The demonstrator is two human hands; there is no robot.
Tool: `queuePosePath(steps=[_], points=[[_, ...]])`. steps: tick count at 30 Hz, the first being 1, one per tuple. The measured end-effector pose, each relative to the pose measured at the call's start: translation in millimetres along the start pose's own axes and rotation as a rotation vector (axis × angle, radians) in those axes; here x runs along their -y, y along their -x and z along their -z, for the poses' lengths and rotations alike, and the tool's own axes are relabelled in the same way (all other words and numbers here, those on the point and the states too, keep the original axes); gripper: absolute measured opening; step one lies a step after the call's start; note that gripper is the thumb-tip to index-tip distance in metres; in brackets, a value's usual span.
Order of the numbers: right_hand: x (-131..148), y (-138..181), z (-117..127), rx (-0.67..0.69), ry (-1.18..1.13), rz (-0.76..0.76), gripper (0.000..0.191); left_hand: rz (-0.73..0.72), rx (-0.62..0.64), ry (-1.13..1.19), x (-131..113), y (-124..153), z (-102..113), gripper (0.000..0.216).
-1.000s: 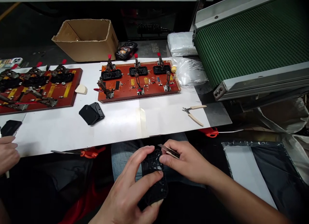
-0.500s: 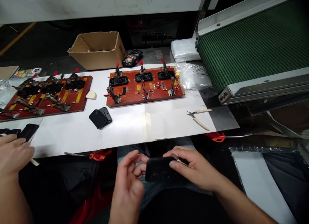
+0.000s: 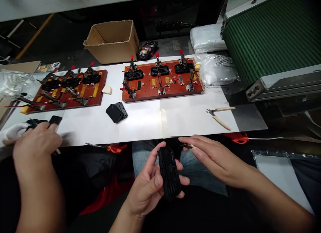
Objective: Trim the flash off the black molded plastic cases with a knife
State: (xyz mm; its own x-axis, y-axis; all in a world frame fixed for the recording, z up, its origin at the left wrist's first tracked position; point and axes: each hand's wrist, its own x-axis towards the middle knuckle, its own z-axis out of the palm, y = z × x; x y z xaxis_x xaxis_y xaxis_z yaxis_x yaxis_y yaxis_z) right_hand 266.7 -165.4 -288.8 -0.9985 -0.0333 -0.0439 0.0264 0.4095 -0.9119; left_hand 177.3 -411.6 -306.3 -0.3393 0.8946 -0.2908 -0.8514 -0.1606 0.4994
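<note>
My left hand [image 3: 152,182] grips an oblong black plastic part [image 3: 170,172] by its long sides, its ribbed face turned up. To the right of it, my right hand [image 3: 213,156] pinches a small thin tool [image 3: 187,146] between thumb and fingers; it looks like a short blade, and the palm hides most of it. A gap separates this tool from the part. On the white work surface beyond lie two stacked black plastic pieces [image 3: 116,112] and a pair of side cutters [image 3: 220,115] with cream handles, both untouched by my hands.
Two red-brown fixture boards with toggle clamps hold black parts: one in the middle [image 3: 147,92], one at left [image 3: 97,100]. Behind stand a cardboard box [image 3: 112,52] and a phone [image 3: 147,49]. A green conveyor [image 3: 271,42] rises at right. At left, a co-worker's hand [image 3: 37,142] handles black parts.
The black part has turned from lying crosswise in both hands to lengthwise in my left hand. My right hand has come off it with the thin tool. The view has shifted left.
</note>
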Motion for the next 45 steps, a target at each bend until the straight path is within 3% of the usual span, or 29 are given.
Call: queuePosePath(steps=[8,12,16,32,45], points=[[13,11,-2,0.118,0.004,-0.014,0.049,-0.092,-0.098,0.005,-17,0,-9,0.059],[20,8,-1,0.038,0.035,0.135,0.049,-0.109,-0.080,0.050,-18,3,-12,0.058],[32,3,-3,0.016,0.096,0.255,0.036,-0.109,-0.054,0.084,-22,7,-13,0.063],[55,-7,-4,0.091,0.295,0.241,0.038,-0.127,-0.102,0.053,-28,9,-19,0.060],[58,-6,-4,0.081,0.309,0.202,0.034,-0.082,-0.029,0.092,-21,10,-16,0.061]])
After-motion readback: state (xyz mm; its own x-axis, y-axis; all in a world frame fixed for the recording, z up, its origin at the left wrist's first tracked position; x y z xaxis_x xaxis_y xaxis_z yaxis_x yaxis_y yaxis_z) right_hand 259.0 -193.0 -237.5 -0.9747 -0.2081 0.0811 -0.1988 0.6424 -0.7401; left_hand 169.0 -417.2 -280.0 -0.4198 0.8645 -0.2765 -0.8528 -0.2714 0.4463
